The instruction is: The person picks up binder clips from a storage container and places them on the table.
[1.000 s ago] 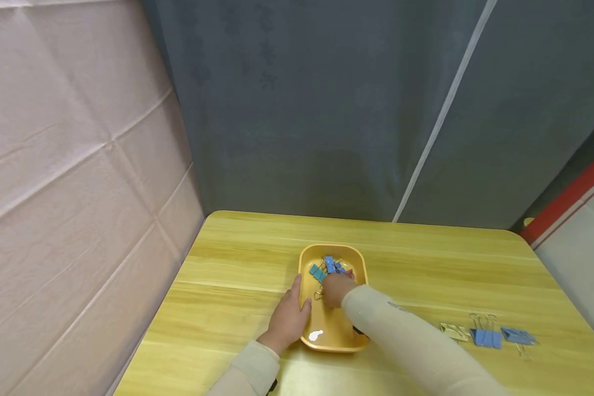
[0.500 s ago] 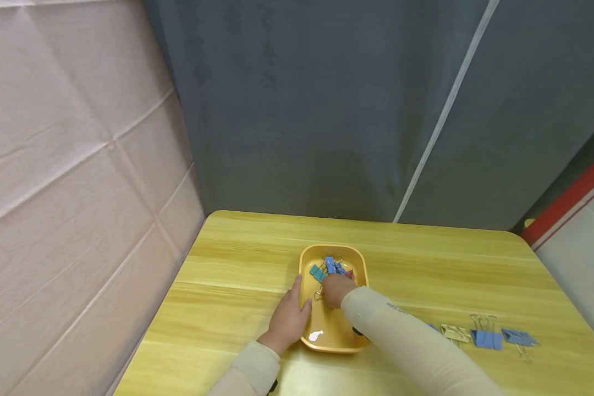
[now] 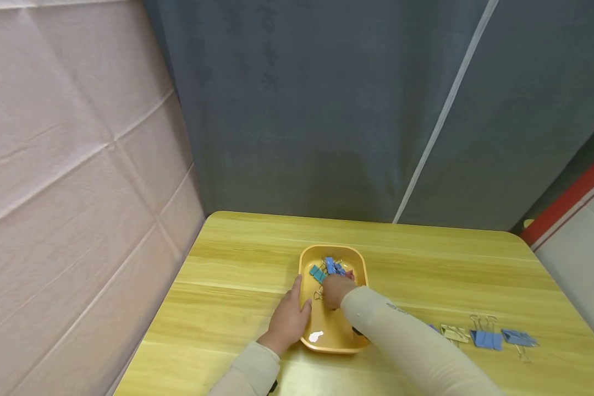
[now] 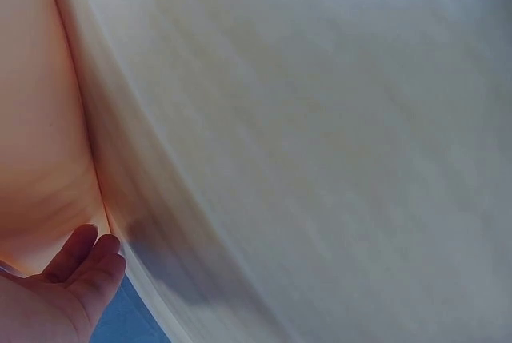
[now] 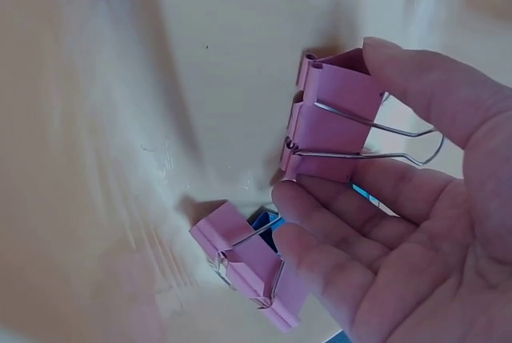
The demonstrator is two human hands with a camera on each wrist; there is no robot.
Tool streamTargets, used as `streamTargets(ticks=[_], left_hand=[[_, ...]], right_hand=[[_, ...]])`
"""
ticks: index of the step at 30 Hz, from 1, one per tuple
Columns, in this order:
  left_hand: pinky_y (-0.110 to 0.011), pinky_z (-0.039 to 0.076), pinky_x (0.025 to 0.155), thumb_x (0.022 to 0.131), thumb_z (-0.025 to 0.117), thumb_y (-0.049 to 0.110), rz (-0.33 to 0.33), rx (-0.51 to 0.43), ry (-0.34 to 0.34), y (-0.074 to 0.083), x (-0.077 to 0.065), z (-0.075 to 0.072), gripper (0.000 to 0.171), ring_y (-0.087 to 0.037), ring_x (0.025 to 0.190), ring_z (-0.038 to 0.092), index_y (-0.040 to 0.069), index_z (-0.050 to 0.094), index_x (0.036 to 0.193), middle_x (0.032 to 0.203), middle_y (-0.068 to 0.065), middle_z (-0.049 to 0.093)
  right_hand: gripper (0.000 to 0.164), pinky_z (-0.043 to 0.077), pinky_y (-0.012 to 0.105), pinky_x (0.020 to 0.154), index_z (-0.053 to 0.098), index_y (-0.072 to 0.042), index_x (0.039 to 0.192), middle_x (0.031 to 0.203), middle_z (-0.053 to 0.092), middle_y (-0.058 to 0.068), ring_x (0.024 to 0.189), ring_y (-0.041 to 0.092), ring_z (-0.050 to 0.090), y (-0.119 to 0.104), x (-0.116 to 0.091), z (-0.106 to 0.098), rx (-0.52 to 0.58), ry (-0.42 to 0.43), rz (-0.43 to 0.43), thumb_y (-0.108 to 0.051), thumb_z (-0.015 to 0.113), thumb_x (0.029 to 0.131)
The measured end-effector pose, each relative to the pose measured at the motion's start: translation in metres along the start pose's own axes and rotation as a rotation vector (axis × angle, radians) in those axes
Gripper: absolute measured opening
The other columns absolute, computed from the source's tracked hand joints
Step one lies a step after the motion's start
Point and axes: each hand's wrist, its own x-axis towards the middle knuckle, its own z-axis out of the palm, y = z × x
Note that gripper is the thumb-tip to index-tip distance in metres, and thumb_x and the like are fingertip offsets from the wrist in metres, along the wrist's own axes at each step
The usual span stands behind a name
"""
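Note:
In the head view my right hand reaches into a yellow-orange plastic tray. Seen from the right wrist, its thumb and fingers pinch a pink binder clip at opposite ends, wire handles toward the palm. A second pink binder clip lies just beside the fingertips, with part of a blue one behind it. My left hand rests at the tray's left side, fingers extended along the outer wall and thumb over the rim. Teal and blue binder clips lie at the tray's far end.
On the wooden table to the right lie a yellow binder clip and two blue ones, the nearer a wide blue clip. Another blue bit shows beside my right sleeve. A grey curtain stands behind the table.
Almost nothing differs. Both hands stay at the tray; a bit of blue beside the right sleeve has come into sight since the first frame.

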Motion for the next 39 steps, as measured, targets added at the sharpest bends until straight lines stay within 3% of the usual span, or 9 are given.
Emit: streamTargets(ticks=[19, 26, 33, 39], left_hand=[[-0.049, 0.04, 0.093, 0.093, 0.045, 0.032, 0.011, -0.014, 0.019, -0.001, 0.0, 0.0, 0.062, -0.036, 0.114, 0.047, 0.013, 0.016, 0.144, 0.128, -0.022, 0.047], [-0.048, 0.039, 0.094, 0.093, 0.045, 0.03, 0.02, -0.014, 0.022, -0.002, 0.0, 0.002, 0.062, -0.035, 0.116, 0.046, 0.013, 0.016, 0.144, 0.129, -0.021, 0.046], [-0.049, 0.039, 0.095, 0.093, 0.044, 0.032, 0.015, -0.01, 0.016, -0.002, 0.0, 0.002, 0.062, -0.036, 0.116, 0.045, 0.014, 0.015, 0.145, 0.13, -0.021, 0.045], [-0.049, 0.039, 0.094, 0.092, 0.045, 0.032, 0.01, -0.008, 0.017, -0.002, 0.0, 0.001, 0.063, -0.036, 0.115, 0.046, 0.014, 0.015, 0.145, 0.129, -0.021, 0.046]], right_hand=[[0.016, 0.042, 0.026, 0.053, 0.055, -0.012, 0.057, 0.061, 0.054, -0.002, 0.059, 0.014, 0.048, -0.001, -0.003, -0.005, 0.086, -0.001, 0.004, -0.009, 0.07, 0.063], [0.016, 0.048, 0.043, 0.076, 0.054, -0.013, 0.061, 0.062, 0.054, -0.003, 0.061, 0.015, 0.05, 0.002, -0.008, -0.011, 0.104, 0.044, -0.016, -0.013, 0.069, 0.066], [0.018, 0.046, 0.033, 0.059, 0.055, -0.012, 0.065, 0.062, 0.052, -0.004, 0.059, 0.014, 0.049, 0.002, -0.014, -0.015, 0.177, 0.074, -0.039, -0.014, 0.072, 0.064], [0.018, 0.047, 0.033, 0.059, 0.054, -0.013, 0.065, 0.063, 0.051, -0.004, 0.059, 0.013, 0.048, 0.003, -0.017, -0.017, 0.173, 0.095, -0.053, -0.015, 0.072, 0.064]])
